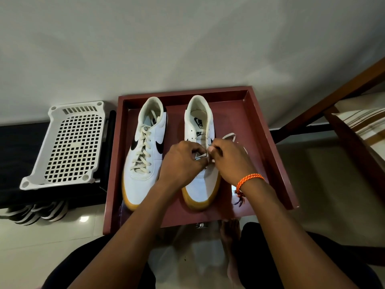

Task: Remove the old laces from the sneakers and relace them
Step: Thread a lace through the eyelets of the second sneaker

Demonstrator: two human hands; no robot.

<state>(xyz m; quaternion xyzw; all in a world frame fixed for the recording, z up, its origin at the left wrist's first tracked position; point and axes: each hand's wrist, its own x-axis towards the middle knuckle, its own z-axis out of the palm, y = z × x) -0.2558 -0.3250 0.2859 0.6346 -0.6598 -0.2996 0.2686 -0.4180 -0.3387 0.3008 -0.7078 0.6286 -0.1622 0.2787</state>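
1. Lying side by side, two white leather sneakers with black swoosh marks and gum-yellow soles are seen in a shallow dark-red wooden tray point(268, 130), toes toward the person.
2. The left sneaker point(143, 155) is fully laced with a cream flat lace point(142, 151) and is left untouched, just beside the left hand point(183, 163).
3. The right sneaker point(201, 184) is partly covered by both hands; its upper eyelets are seen unlaced.
4. A cream lace strand point(201, 156) is pinched by the curled fingers of the left hand, and by the right hand point(231, 161) too, over the sneaker's middle.
5. A loose lace loop point(229, 136) is seen beyond the right hand, on the tray floor.
6. An orange braided thread bracelet point(249, 180) is worn on the right wrist.
7. A white perforated plastic basket point(70, 147) is seen upturned, well apart from the left hand.
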